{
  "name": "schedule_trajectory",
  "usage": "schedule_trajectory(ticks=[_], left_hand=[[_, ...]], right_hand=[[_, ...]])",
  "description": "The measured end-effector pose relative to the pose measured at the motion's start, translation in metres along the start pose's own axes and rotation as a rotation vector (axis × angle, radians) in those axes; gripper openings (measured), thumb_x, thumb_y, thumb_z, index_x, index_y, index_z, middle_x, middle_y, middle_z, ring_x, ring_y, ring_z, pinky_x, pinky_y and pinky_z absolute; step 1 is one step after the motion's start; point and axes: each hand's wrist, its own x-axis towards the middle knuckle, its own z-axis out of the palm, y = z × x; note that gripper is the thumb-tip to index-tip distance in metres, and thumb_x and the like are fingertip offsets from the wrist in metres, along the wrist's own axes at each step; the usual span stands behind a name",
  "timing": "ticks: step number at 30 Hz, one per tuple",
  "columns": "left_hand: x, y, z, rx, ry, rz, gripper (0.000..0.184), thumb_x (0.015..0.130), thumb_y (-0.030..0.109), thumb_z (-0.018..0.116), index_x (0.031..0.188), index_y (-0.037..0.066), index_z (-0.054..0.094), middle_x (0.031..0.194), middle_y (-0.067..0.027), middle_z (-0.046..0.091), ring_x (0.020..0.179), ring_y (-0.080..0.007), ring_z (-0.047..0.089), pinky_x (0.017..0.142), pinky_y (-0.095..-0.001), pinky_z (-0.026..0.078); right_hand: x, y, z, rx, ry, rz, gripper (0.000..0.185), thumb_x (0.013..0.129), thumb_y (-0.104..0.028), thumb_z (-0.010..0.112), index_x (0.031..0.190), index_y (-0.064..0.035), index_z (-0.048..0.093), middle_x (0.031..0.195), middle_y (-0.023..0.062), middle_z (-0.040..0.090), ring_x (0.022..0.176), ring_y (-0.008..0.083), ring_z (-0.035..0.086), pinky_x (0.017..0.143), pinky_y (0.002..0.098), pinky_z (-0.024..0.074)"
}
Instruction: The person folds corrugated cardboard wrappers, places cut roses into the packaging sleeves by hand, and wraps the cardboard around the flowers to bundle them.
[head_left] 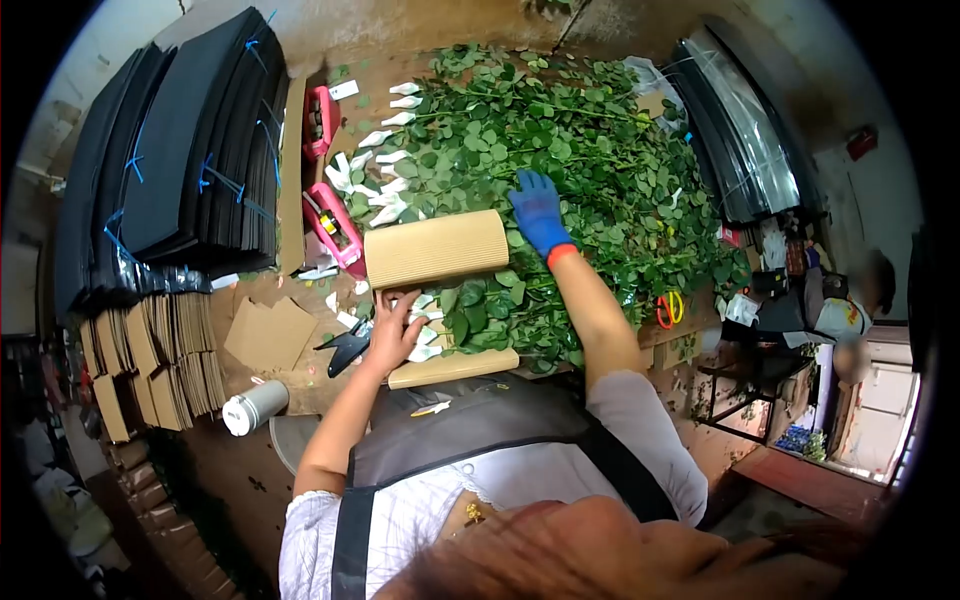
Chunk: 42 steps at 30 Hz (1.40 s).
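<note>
My left hand [393, 330], bare, lies over white flower heads [425, 345] beside leafy stems [480, 315]. Its fingers are apart, with the tips near the lower edge of a curved sheet of corrugated cardboard [437, 250]. Another edge of tan cardboard [455, 369] shows close to my apron, and the flowers lie between the two pieces. My right hand [540, 212], in a blue glove with an orange cuff, rests with fingers stretched out on a large heap of green leafy stems [590, 150]. Several white heads [388, 190] point left from that heap.
Two pink tape dispensers [335, 228] stand left of the flowers. Dark-handled cutters [350, 347], cardboard pieces [270, 333] and a grey-white cylinder [256, 407] lie nearer. Scissors [670, 309] with red and yellow handles lie right. Black sheets [200, 140] are stacked left; a person [845, 315] is far right.
</note>
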Motion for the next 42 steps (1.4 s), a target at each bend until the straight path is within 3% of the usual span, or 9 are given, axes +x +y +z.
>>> schedule_trajectory(ticks=[6, 8, 10, 16, 19, 24, 31, 38, 42], left_hand=[[0.002, 0.012, -0.004, -0.113, -0.040, -0.149, 0.046, 0.085, 0.011, 0.071, 0.129, 0.004, 0.057, 0.124, -0.0191, 0.045, 0.109, -0.0334, 0.053, 0.088, -0.0369, 0.051], [0.001, 0.009, -0.005, -0.098, -0.035, -0.108, 0.047, 0.085, 0.011, 0.072, 0.128, 0.004, 0.056, 0.123, -0.0191, 0.047, 0.108, -0.0343, 0.053, 0.085, -0.0373, 0.051], [0.003, -0.001, -0.001, 0.013, 0.007, 0.028, 0.048, 0.084, 0.014, 0.073, 0.128, 0.006, 0.056, 0.122, -0.0198, 0.047, 0.108, -0.0367, 0.051, 0.088, -0.0411, 0.048], [0.003, 0.008, -0.003, -0.138, -0.048, -0.112, 0.047, 0.085, 0.015, 0.072, 0.128, 0.004, 0.057, 0.115, -0.0158, 0.060, 0.102, -0.0359, 0.055, 0.090, -0.0413, 0.045], [0.004, 0.009, -0.006, -0.072, -0.007, -0.038, 0.041, 0.086, 0.017, 0.071, 0.122, 0.002, 0.059, 0.109, -0.0178, 0.061, 0.100, -0.0374, 0.055, 0.088, -0.0431, 0.045], [-0.002, -0.009, 0.002, -0.027, -0.059, -0.041, 0.044, 0.088, 0.013, 0.070, 0.128, 0.002, 0.055, 0.116, -0.0192, 0.058, 0.106, -0.0365, 0.055, 0.086, -0.0381, 0.050], [-0.001, -0.017, 0.011, -0.085, 0.066, 0.034, 0.043, 0.085, 0.022, 0.071, 0.119, 0.000, 0.058, 0.107, -0.0206, 0.062, 0.099, -0.0383, 0.057, 0.087, -0.0447, 0.047], [-0.003, -0.015, 0.007, -0.077, 0.010, -0.075, 0.042, 0.085, 0.026, 0.070, 0.112, -0.001, 0.054, 0.104, -0.0219, 0.060, 0.100, -0.0398, 0.055, 0.085, -0.0460, 0.045], [-0.003, -0.024, 0.016, -0.037, 0.093, 0.004, 0.043, 0.084, 0.025, 0.073, 0.111, 0.000, 0.051, 0.096, -0.0199, 0.057, 0.089, -0.0376, 0.056, 0.077, -0.0450, 0.046]], right_hand=[[0.072, 0.014, -0.103, 0.411, 0.285, 0.045, 0.029, 0.079, -0.017, 0.067, 0.107, -0.0166, 0.068, 0.123, 0.0105, 0.064, 0.107, 0.0318, 0.061, 0.093, 0.0435, 0.0489], [0.080, 0.035, -0.109, 0.377, -0.012, 0.224, 0.036, 0.080, -0.010, 0.067, 0.115, -0.0179, 0.067, 0.113, 0.0115, 0.068, 0.099, 0.0313, 0.065, 0.085, 0.0420, 0.0529], [0.078, 0.032, -0.154, 0.517, 0.504, 0.019, 0.040, 0.080, -0.007, 0.066, 0.118, -0.0191, 0.066, 0.104, 0.0099, 0.069, 0.093, 0.0314, 0.066, 0.081, 0.0418, 0.0536], [0.003, 0.002, -0.218, 0.334, 0.047, -0.195, 0.055, 0.076, 0.000, 0.061, 0.127, -0.0190, 0.059, 0.091, 0.0129, 0.067, 0.081, 0.0359, 0.063, 0.077, 0.0426, 0.0537], [-0.039, 0.059, -0.170, 0.220, -0.122, 0.103, 0.045, 0.079, 0.001, 0.059, 0.119, -0.0196, 0.065, 0.097, 0.0127, 0.068, 0.085, 0.0357, 0.064, 0.077, 0.0438, 0.0535], [-0.076, 0.052, -0.240, 0.131, 0.171, 0.131, 0.045, 0.080, -0.001, 0.063, 0.121, -0.0201, 0.067, 0.102, 0.0090, 0.070, 0.093, 0.0337, 0.064, 0.080, 0.0426, 0.0522], [-0.125, -0.032, -0.188, 0.495, -0.028, -0.031, 0.050, 0.073, -0.003, 0.068, 0.120, -0.0197, 0.066, 0.111, 0.0102, 0.068, 0.097, 0.0324, 0.065, 0.084, 0.0408, 0.0533], [-0.127, -0.054, -0.179, -0.081, -0.268, 0.094, 0.060, 0.073, -0.011, 0.073, 0.130, -0.0229, 0.058, 0.133, 0.0118, 0.055, 0.114, 0.0318, 0.057, 0.096, 0.0418, 0.0473], [-0.097, -0.107, -0.213, 0.642, -0.256, -0.023, 0.042, 0.086, -0.029, 0.067, 0.126, -0.0194, 0.061, 0.104, 0.0143, 0.070, 0.094, 0.0324, 0.067, 0.082, 0.0456, 0.0529]])
